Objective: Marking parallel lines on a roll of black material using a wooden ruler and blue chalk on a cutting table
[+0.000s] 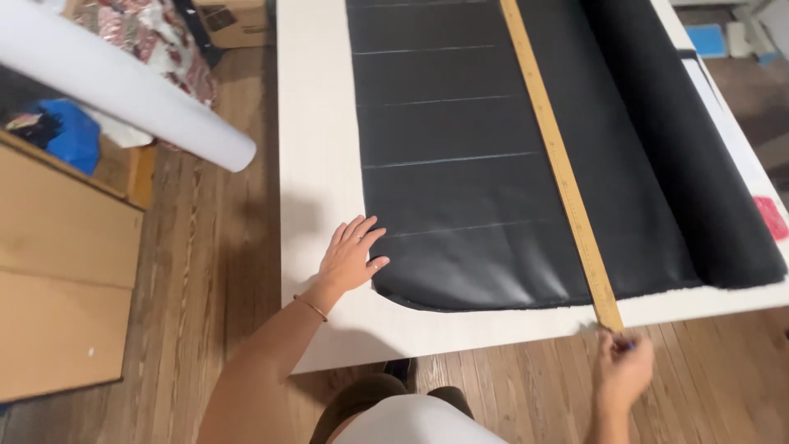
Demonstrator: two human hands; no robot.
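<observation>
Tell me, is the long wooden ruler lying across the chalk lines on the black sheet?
No, the wooden ruler runs lengthwise to the right of where the chalk lines end on the black sheet, not over them.

**Even indoor light, sheen on the black sheet**

You work in soft, fairly bright light. The black sheet (pixel 493 164) shows pale glare near the table's (pixel 316 123) front edge. Your left hand (pixel 349 256) casts a faint shadow on the table. Your right hand (pixel 623 370) is slightly blurred. Straight edges bow toward the corners.
</observation>
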